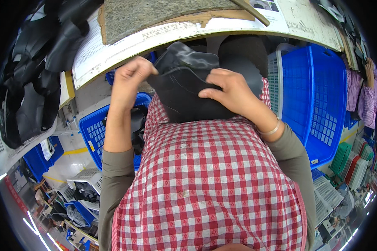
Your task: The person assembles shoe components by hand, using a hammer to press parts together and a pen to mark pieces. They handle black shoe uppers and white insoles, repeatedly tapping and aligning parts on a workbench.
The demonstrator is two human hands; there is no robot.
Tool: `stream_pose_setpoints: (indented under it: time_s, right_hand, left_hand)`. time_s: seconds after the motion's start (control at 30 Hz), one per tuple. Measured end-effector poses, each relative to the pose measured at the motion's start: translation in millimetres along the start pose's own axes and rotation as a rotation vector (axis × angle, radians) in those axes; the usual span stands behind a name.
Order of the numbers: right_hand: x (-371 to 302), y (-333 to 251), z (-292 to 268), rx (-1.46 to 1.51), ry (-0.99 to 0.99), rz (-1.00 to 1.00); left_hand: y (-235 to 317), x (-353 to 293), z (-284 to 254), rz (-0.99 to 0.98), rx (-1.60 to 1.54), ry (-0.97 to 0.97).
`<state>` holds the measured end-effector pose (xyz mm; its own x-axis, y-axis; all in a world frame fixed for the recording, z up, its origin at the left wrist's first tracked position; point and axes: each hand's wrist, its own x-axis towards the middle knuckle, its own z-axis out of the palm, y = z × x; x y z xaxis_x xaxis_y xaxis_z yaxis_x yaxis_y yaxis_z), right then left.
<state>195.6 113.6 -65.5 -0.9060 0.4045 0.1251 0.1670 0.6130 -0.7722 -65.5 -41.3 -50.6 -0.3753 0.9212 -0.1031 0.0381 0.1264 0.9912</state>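
Note:
A black leather piece (192, 85) with a shiny, folded upper part and a dull fabric-like lower part lies across my lap. My left hand (132, 75) is closed, with thumb and fingertips pinched at its upper left edge. On the other side my right hand (230, 90) is closed on the right edge, the thumb lying over the dull face. A few thin pale threads or hairs show on that face. Beneath the piece lies my red and white checked apron (201, 167). What my left fingertips pinch is partly hidden behind the fingers.
Ahead stands a white table (310, 31) with a stone slab (155, 16) and a rod (255, 13). Blue crates (97, 142) flank me; the right one (314, 154) is tall. Black leather parts (31, 100) are heaped at left. Another person's hand (369, 71) shows far right.

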Motion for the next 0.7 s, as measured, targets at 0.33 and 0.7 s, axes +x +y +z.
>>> stream_pose_setpoints:
  time_s: [0.33,0.7]
  right_hand:
    - [-10,-52,-4,-0.099,0.122,-0.352]
    - [110,46,-88,-0.635,0.543,-0.189]
  left_hand:
    - [46,-10,-6,-0.385,0.426,-0.141]
    - [121,76,-85,1.115,1.071,0.771]
